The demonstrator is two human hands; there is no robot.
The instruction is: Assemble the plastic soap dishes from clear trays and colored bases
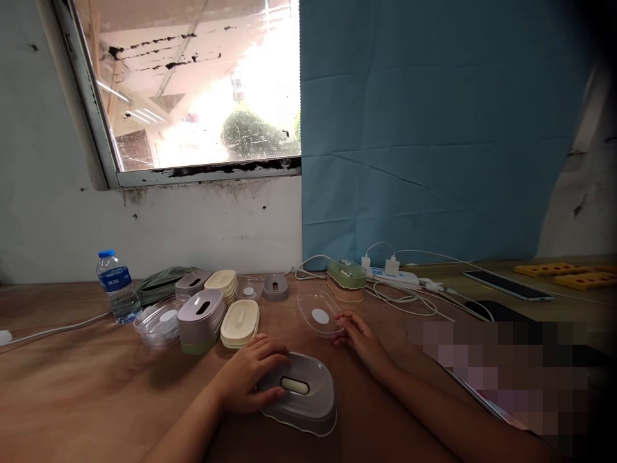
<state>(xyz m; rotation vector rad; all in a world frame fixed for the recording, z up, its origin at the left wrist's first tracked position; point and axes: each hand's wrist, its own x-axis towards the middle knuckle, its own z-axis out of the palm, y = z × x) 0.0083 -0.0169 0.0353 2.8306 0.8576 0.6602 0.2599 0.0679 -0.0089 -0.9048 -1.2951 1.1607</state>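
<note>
My left hand [253,376] grips the left end of a grey oval box cover [313,389], its thumb on the top and its fingers over the far edge. The cover lies on the table, and a cream-coloured piece shows through its oblong slot. Farther off, my right hand [364,341] pinches the right edge of a transparent oval plastic tray [308,305] with a white round sticker. Just left of the tray sit cream oval lids [241,319], stacked. Beside them stands a taller grey cover [202,308] with a greenish lower part.
Stacked transparent trays [157,325], a water bottle [116,286] and a green pouch [159,283] stand at the left. Toward the back are a small grey cover [276,287], a green-topped box [347,273] and a power strip [398,276] with cables. A phone [508,285] lies right.
</note>
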